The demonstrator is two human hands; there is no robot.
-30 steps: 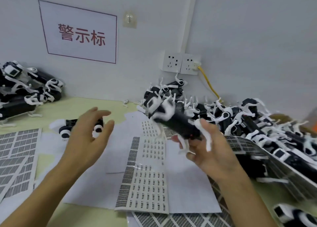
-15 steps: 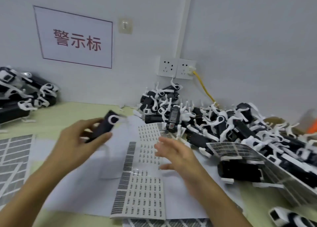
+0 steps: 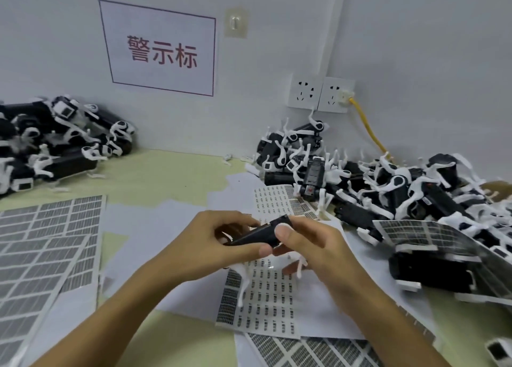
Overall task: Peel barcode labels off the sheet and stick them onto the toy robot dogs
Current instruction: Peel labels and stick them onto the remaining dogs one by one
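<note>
Heaped along the worktop's far-right edge: unlabelled toy dogs [image 3: 388,189]. Label sheet [image 3: 266,291] flat near the front edge, flimsy. One light, rigid dog [image 3: 257,235] above it, pinched by left hand [image 3: 210,244] and right hand [image 3: 313,247]; body safest, thin legs probably snappable.

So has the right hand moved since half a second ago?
Yes. The right hand has come left across the label sheet, away from the pile of toy dogs, and now grips the black toy dog with the left hand.
</note>
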